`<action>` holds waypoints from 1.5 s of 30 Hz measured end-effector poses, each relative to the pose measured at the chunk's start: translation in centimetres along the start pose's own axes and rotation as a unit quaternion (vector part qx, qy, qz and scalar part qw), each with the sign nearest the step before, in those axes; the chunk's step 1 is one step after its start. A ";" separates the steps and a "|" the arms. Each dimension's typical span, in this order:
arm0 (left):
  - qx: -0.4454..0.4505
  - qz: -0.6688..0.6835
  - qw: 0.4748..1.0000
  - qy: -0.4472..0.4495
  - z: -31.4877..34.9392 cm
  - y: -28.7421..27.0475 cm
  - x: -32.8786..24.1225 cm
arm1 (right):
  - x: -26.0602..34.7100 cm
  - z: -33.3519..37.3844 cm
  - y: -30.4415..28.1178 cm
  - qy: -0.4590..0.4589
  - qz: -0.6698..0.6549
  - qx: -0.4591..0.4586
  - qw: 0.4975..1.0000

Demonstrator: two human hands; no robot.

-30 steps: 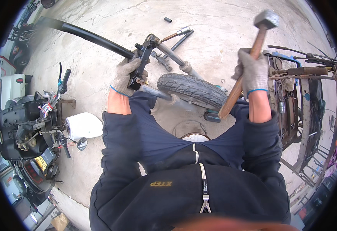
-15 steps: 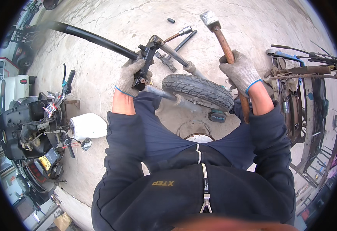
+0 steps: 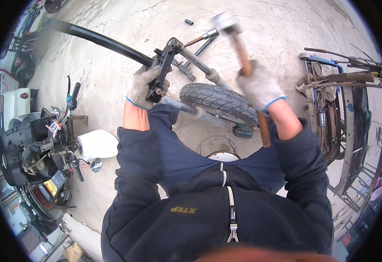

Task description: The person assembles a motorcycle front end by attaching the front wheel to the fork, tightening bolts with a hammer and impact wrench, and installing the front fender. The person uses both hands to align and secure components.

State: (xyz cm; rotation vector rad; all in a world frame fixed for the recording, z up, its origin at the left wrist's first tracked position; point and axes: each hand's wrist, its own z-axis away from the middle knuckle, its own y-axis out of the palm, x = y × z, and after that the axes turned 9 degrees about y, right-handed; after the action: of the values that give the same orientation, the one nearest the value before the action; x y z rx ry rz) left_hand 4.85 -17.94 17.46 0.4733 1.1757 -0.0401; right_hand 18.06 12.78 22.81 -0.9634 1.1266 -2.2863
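Note:
My left hand (image 3: 141,86), in a grey knit glove, is closed around a black fork yoke (image 3: 167,57). A long black tube (image 3: 106,43) runs from the yoke up to the left. Two silver fork legs (image 3: 195,60) extend from it toward a treaded wheel (image 3: 217,97) between my knees. By the yoke's far end lies a brownish rod with a silver socket (image 3: 208,33). Gloved too, my right hand (image 3: 261,87) grips the wooden handle of a hammer (image 3: 244,62). The hammer's metal head is raised and blurred, apart from the yoke.
A dark battery pack (image 3: 243,131) sits beside the wheel. On the concrete floor lie a small black cylinder (image 3: 189,22) and a metal bracket (image 3: 185,70). A black scooter (image 3: 29,148) stands at left, a rack of metal parts (image 3: 330,87) at right.
The hammer and my right hand have swung left toward the yoke. My left hand keeps its hold on the yoke; the whole view has shifted slightly.

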 end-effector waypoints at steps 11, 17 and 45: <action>0.021 -0.012 1.000 -0.010 -0.3 -2.1 0.3 | -0.6 -2.4 -0.2 -0.002 -0.158 0.111 0.981; 0.031 -0.023 0.999 0.003 -0.2 -2.5 0.2 | -11.2 -6.9 2.2 0.132 -0.187 0.129 0.965; 0.007 0.036 0.999 -0.008 0.3 -8.2 -1.5 | -30.2 -14.3 29.9 0.420 -0.045 0.197 0.885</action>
State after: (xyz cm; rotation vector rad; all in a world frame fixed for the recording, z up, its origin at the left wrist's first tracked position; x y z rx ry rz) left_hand 2.24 -25.76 16.18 0.5262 1.1416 0.0101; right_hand 29.76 21.38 -19.66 0.1879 0.8170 -2.9345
